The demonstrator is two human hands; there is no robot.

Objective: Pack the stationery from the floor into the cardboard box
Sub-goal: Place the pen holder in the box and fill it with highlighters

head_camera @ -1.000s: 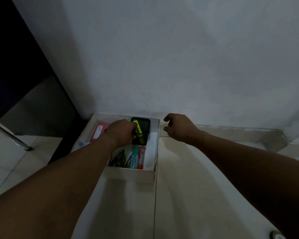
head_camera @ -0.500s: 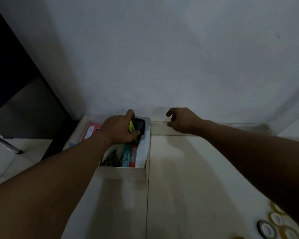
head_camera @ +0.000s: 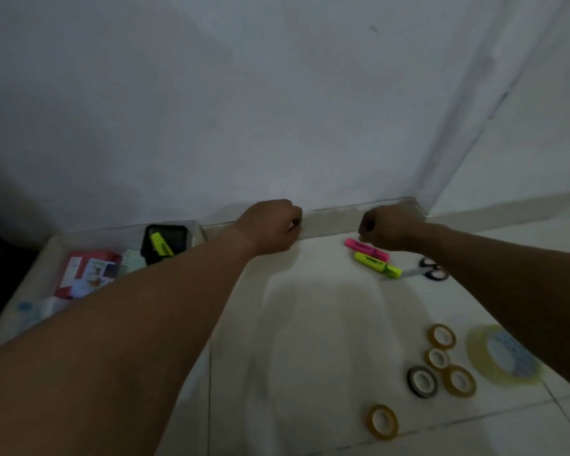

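Highlighters [head_camera: 372, 260] on floor — right hand [head_camera: 390, 230] curled just above.

Both forearms are bare to the frame's edge, with no sleeve, watch or ring showing.

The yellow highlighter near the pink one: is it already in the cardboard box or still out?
Out. The yellow highlighter lies on the floor tile beside the pink highlighter, right of the cardboard box.

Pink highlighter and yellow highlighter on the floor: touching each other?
Touching. The head view shows the pink highlighter and yellow highlighter lying side by side, bodies meeting with no floor visible between them.
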